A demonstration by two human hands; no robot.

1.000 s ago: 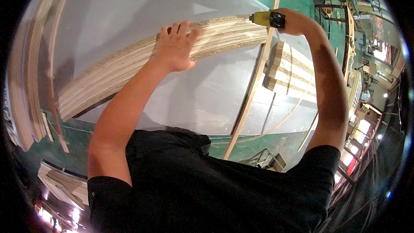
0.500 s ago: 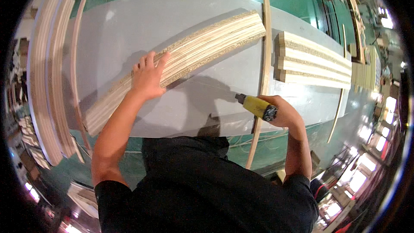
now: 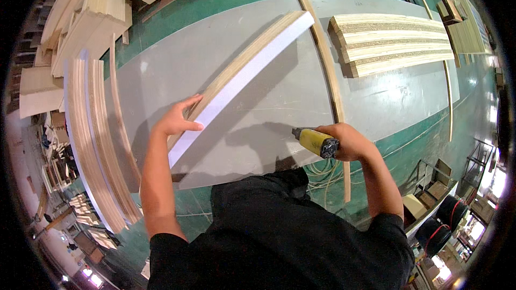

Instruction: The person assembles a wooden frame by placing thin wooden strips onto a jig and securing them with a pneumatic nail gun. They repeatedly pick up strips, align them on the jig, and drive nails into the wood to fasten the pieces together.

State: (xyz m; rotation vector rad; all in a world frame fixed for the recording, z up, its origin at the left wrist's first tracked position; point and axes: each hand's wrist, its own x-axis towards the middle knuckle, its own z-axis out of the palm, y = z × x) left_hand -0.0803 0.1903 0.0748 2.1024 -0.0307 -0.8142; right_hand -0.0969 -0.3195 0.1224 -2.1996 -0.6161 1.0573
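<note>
A long layered wooden beam [image 3: 244, 62] lies diagonally across the grey sheet [image 3: 247, 123]. Its white side faces me, and bare layered wood shows along its far edge. My left hand [image 3: 181, 118] holds the beam close to its near left end, thumb on the white side and fingers over the wood. In my right hand [image 3: 349, 142] is a yellow and black power tool [image 3: 317, 142], its dark nose pointing left over the sheet. I cannot tell its exact kind. Its grip is hidden in my hand, and its nose is apart from the beam.
A thin wooden strip [image 3: 325, 62] crosses the sheet beyond the beam's far end. Several layered beams [image 3: 395, 37] lie to the right, and long layered boards [image 3: 88, 139] to the left. Stacked panels [image 3: 91, 27] stand far left. Coiled hose [image 3: 322, 174] lies on the green floor.
The beam has turned so that its white side shows, and my left hand has shifted from lying over it to gripping its edge. The power tool stays in my right hand. My view has shifted.
</note>
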